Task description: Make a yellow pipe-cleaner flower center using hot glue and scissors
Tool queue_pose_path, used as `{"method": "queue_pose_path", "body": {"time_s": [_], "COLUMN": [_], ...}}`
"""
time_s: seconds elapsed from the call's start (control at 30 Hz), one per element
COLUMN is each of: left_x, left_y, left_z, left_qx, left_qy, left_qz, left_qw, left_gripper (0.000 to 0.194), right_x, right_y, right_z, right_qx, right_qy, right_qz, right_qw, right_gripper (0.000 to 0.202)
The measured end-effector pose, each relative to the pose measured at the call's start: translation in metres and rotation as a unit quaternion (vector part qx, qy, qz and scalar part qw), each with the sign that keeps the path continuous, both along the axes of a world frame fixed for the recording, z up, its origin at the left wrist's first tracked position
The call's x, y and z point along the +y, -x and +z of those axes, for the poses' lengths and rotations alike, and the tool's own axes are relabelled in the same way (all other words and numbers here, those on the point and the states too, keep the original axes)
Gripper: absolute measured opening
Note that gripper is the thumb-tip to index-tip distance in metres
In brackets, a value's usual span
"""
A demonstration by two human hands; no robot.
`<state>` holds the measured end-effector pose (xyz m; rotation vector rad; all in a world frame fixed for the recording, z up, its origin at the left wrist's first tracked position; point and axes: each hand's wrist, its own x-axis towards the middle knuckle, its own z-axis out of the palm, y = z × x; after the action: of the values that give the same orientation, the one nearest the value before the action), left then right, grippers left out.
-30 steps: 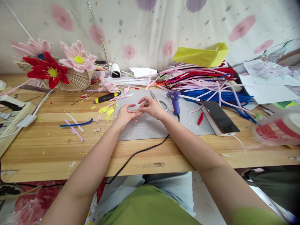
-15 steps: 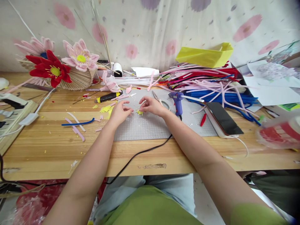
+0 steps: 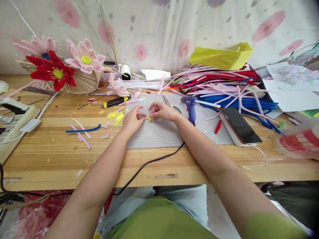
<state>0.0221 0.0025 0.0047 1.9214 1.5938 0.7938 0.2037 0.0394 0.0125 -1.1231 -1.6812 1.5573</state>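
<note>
Over the left half of the grey cutting mat [image 3: 142, 139], my two hands are close together. My right hand [image 3: 163, 111] pinches a small yellow fringed piece [image 3: 150, 119] between thumb and fingers, its fringe hanging below the fingertips. Beside it, my left hand [image 3: 134, 119] has thumb and fingers drawn together at the piece's left edge. A thin pale strand seems to run near those fingertips, but what they grip is too small to make out. Scissors [image 3: 176, 109] and a purple glue gun [image 3: 190, 109] lie right of my right hand. Yellow scraps [image 3: 116, 116] lie left of my left hand.
A black-and-yellow utility knife [image 3: 116, 101] lies behind the scraps. Fuzzy-stem flowers [image 3: 57, 73] stand back left. Bundles of pipe cleaners [image 3: 216, 86] fill the back right. A phone [image 3: 241, 125] and a plastic cup [image 3: 299, 141] are on the right. A black cord [image 3: 147, 163] crosses the front.
My left hand has moved right toward my right hand, and its thumb and fingers have come together. My right hand keeps its pinch on the yellow piece. The view has shifted slightly.
</note>
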Motion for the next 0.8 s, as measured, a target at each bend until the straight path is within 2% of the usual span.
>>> {"method": "queue_pose_path", "body": {"time_s": [0.3, 0.5, 0.7, 0.8], "left_x": [0.0, 0.0, -0.007, -0.011], "left_y": [-0.002, -0.002, -0.006, -0.01], "left_z": [-0.002, -0.001, 0.006, 0.007], "left_qx": [-0.019, -0.039, -0.01, 0.007], "left_qy": [0.01, 0.016, -0.028, -0.022], "left_qz": [0.008, 0.01, 0.015, 0.016], "left_qw": [1.0, 0.999, 0.999, 1.0], "left_gripper": [0.051, 0.051, 0.045, 0.046], "right_x": [0.002, 0.001, 0.0, 0.0], "right_y": [0.003, 0.003, 0.003, 0.003], "right_z": [-0.012, -0.014, -0.014, -0.014], "right_qx": [-0.024, -0.034, -0.051, -0.061], "right_qy": [-0.062, -0.089, -0.115, -0.125], "right_qz": [-0.022, -0.019, -0.018, -0.019], "right_qw": [0.998, 0.995, 0.992, 0.99], "right_gripper": [0.022, 0.02, 0.02, 0.019]}}
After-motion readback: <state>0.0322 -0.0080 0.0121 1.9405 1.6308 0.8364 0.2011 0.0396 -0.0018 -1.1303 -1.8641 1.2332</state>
